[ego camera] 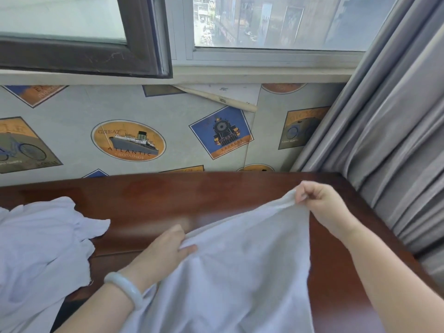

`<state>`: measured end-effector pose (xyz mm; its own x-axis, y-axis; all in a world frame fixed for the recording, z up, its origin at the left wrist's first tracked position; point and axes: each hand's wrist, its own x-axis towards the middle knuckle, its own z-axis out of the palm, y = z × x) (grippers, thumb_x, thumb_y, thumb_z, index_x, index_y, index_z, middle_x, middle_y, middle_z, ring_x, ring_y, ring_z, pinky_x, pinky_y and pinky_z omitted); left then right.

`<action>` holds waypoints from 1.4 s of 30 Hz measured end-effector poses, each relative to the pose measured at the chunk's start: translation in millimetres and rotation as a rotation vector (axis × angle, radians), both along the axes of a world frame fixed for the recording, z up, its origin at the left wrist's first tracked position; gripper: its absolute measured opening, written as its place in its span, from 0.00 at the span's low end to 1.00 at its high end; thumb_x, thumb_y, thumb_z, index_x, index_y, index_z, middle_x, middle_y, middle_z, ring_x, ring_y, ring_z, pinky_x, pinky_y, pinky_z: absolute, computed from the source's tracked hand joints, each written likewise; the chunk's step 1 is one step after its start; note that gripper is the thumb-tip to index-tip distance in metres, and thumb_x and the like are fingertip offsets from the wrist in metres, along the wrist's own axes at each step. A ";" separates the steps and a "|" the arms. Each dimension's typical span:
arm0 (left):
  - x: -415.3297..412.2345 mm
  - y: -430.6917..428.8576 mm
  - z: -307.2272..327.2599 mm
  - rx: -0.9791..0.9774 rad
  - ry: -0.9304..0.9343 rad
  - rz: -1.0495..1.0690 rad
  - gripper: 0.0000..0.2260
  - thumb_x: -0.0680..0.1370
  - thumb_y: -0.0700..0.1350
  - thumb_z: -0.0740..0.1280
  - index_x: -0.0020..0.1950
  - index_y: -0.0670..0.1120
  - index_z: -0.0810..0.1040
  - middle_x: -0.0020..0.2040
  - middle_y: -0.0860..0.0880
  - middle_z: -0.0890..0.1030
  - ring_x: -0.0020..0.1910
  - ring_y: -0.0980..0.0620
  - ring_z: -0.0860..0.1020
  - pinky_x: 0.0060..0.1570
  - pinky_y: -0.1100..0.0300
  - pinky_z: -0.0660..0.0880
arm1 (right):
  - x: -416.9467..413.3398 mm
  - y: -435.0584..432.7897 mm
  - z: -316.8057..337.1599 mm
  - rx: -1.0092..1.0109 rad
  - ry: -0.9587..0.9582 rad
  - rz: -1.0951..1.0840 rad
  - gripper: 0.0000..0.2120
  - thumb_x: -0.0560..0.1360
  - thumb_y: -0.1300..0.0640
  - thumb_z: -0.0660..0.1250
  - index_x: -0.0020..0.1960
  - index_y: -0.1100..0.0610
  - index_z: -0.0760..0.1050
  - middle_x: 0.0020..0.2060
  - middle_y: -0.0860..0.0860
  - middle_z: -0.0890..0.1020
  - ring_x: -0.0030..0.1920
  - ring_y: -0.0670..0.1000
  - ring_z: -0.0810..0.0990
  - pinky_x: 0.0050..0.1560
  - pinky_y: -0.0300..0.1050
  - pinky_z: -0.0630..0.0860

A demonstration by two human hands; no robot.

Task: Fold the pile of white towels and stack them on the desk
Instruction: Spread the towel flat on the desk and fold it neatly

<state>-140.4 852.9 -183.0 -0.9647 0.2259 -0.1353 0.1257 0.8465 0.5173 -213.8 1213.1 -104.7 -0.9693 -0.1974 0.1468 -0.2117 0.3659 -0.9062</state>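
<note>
White towel [240,272] held up over the counter [156,195], both grips on it
Right grip [322,207] pinches one corner up high, left grip [163,248] clamps the edge lower down; rest of the pile [43,241] sits crumpled off to the counter's left.

I saw a grey curtain [384,140] hanging right of the window [276,22], and wallpaper [72,111] printed with a ship [129,140] and a train [222,132].
</note>
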 end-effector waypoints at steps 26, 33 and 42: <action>0.0 47.7 36.6 -0.287 0.286 -0.168 0.21 0.83 0.60 0.50 0.47 0.47 0.75 0.44 0.50 0.73 0.46 0.53 0.76 0.43 0.60 0.68 | 27.4 -0.3 -36.0 -0.420 -0.118 -0.184 0.19 0.74 0.75 0.64 0.38 0.54 0.84 0.41 0.53 0.85 0.46 0.53 0.80 0.54 0.47 0.73; 0.7 50.8 45.6 0.692 -0.453 -0.140 0.24 0.74 0.33 0.70 0.65 0.54 0.74 0.57 0.54 0.81 0.54 0.60 0.79 0.54 0.66 0.72 | 24.2 -0.3 -24.5 -0.482 -0.135 -0.170 0.21 0.73 0.77 0.64 0.38 0.54 0.84 0.41 0.54 0.83 0.47 0.53 0.79 0.50 0.40 0.75; -11.5 71.3 67.9 1.078 -0.915 -0.256 0.18 0.70 0.32 0.68 0.60 0.33 0.78 0.52 0.39 0.82 0.49 0.43 0.81 0.54 0.49 0.76 | 14.2 -12.1 10.6 -0.587 -0.186 -0.024 0.17 0.73 0.73 0.65 0.36 0.55 0.83 0.40 0.55 0.82 0.39 0.52 0.79 0.41 0.41 0.76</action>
<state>-151.9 924.2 -115.0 -0.5519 0.7666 -0.3283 -0.5087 0.0025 0.8609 -199.7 1201.1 -94.1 -0.9923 -0.1125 0.0526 -0.0290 -0.2021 -0.9789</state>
